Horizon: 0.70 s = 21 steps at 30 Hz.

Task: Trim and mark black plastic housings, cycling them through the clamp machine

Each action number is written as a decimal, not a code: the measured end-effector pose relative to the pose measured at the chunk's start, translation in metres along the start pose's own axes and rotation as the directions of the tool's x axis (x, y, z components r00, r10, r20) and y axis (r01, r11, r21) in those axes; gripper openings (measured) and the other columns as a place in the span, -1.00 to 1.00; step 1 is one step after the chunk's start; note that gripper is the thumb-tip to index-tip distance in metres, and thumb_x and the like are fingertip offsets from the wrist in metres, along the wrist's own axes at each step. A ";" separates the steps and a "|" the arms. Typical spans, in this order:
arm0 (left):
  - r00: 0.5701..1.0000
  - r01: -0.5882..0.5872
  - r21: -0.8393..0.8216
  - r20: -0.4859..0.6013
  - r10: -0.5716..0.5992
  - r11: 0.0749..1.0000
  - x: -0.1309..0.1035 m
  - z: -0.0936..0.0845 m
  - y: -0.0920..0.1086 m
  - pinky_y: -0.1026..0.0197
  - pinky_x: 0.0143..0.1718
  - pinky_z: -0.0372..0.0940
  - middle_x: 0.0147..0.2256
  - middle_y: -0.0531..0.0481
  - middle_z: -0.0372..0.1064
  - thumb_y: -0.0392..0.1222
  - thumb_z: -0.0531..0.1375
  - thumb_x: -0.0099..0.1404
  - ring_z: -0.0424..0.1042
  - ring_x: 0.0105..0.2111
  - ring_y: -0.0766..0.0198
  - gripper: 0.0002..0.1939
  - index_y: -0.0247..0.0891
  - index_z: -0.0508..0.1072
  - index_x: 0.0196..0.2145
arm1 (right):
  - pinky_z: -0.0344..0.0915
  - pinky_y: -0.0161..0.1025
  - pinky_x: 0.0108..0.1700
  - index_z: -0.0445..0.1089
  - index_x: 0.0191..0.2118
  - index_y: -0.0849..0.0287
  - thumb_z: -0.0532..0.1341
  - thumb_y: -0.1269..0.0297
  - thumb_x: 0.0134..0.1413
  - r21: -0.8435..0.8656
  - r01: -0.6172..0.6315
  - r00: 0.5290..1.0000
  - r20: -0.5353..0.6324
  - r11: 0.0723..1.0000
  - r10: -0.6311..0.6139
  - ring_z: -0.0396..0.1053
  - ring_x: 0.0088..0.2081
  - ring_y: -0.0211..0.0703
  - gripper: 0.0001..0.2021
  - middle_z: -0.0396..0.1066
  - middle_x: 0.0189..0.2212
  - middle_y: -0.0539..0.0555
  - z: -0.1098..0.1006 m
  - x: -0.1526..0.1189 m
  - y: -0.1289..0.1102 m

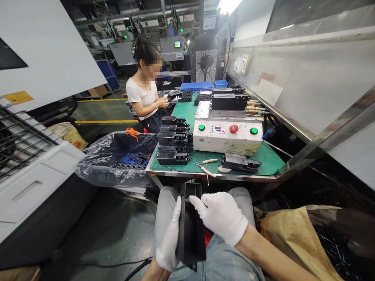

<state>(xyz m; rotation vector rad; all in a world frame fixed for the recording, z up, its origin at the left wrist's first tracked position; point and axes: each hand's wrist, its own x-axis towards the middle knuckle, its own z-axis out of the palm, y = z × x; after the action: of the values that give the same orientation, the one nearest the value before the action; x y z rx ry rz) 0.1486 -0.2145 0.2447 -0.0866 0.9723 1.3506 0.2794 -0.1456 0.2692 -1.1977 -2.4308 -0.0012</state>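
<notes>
Presently, below the table's (175,173) front edge, a black case (191,234) lies over the lap (230,261), open side up. The left hand (171,238) grips its left wall, thumb laid along it, other fingers hidden. The right hand (222,218) is curled, its fingertips drawn to the case's rim; whether they pinch something small, I cannot tell. More cases (173,156) line the table's left edge, and a patch of mat (272,160) shows between the machine (228,140) and the right corner. Pliers (208,167) lie near the front edge. Left of the table, a plastic-lined bin (96,168) holds blue and black parts (133,159), an orange tool (133,133) at its rim. Right of the table's front, a paper sack (295,230) gapes.
</notes>
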 end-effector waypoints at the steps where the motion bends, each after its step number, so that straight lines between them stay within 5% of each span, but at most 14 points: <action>1: 1.000 0.000 0.009 0.012 0.000 1.000 -0.001 0.003 0.001 0.01 0.23 0.44 0.14 -0.05 0.55 0.16 0.29 0.25 0.52 0.14 0.03 -0.36 -0.04 0.40 0.23 | -0.22 -0.14 -0.48 0.45 -0.62 0.14 0.21 0.08 0.36 -0.007 0.001 1.000 0.011 1.000 -0.001 0.43 -0.62 -0.17 -0.50 0.49 -0.66 0.03 0.000 -0.002 -0.002; 4: 0.998 -0.039 0.043 0.043 0.037 0.998 -0.001 0.006 0.002 0.05 0.21 0.45 0.10 -0.03 0.58 0.13 0.29 0.26 0.53 0.13 0.07 -0.40 -0.07 0.42 0.21 | -0.23 -0.14 -0.47 0.46 -0.61 0.14 0.20 0.08 0.37 -0.021 -0.008 0.999 0.037 1.000 0.009 0.45 -0.60 -0.14 -0.50 0.51 -0.64 0.04 -0.001 -0.006 -0.005; 8: 0.945 -0.314 0.105 -0.062 0.322 0.943 0.004 0.006 -0.004 0.30 0.15 0.46 0.11 0.16 0.57 -0.04 0.38 0.21 0.51 0.14 0.23 -0.45 0.05 0.45 0.16 | -0.25 -0.14 -0.48 0.45 -0.61 0.13 0.23 0.10 0.35 -0.038 -0.001 0.999 0.041 0.999 0.003 0.45 -0.62 -0.13 -0.53 0.50 -0.65 0.03 -0.001 -0.010 -0.005; 13: 0.999 -0.016 0.111 -0.029 0.019 0.994 0.009 0.002 -0.004 0.21 0.01 0.54 -0.13 -0.01 0.67 0.23 0.30 0.20 0.61 -0.03 0.13 -0.48 -0.21 0.58 -0.06 | -0.28 -0.13 -0.48 0.48 -0.58 0.11 0.23 0.13 0.35 -0.023 0.040 0.997 0.064 0.999 -0.038 0.43 -0.64 -0.15 -0.57 0.50 -0.65 0.00 -0.001 -0.023 -0.010; 18: 0.946 -0.309 0.199 -0.038 0.322 0.930 0.012 0.005 0.005 0.39 -0.05 0.48 -0.23 0.15 0.65 0.13 0.36 0.18 0.60 -0.10 0.30 -0.63 -0.10 0.57 -0.13 | -0.29 -0.12 -0.48 0.45 -0.59 0.12 0.23 0.10 0.33 0.001 0.126 0.986 0.108 0.992 -0.125 0.42 -0.63 -0.16 -0.55 0.49 -0.66 0.00 -0.007 -0.035 -0.017; 21: 0.957 -0.279 0.185 -0.031 0.289 0.942 0.020 0.004 0.010 0.32 -0.20 0.52 -0.27 0.09 0.64 0.15 0.35 0.18 0.61 -0.22 0.26 -0.57 -0.13 0.55 -0.09 | -0.28 -0.11 -0.48 0.44 -0.61 0.12 0.21 0.03 0.34 0.057 0.167 0.971 0.166 0.984 -0.174 0.39 -0.64 -0.19 -0.51 0.48 -0.67 0.00 -0.013 -0.035 -0.018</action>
<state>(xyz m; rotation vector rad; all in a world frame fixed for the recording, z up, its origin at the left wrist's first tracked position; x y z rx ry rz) 0.1401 -0.1936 0.2393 0.1585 1.1845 1.5231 0.2894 -0.1863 0.2710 -1.0037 -2.6621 0.1056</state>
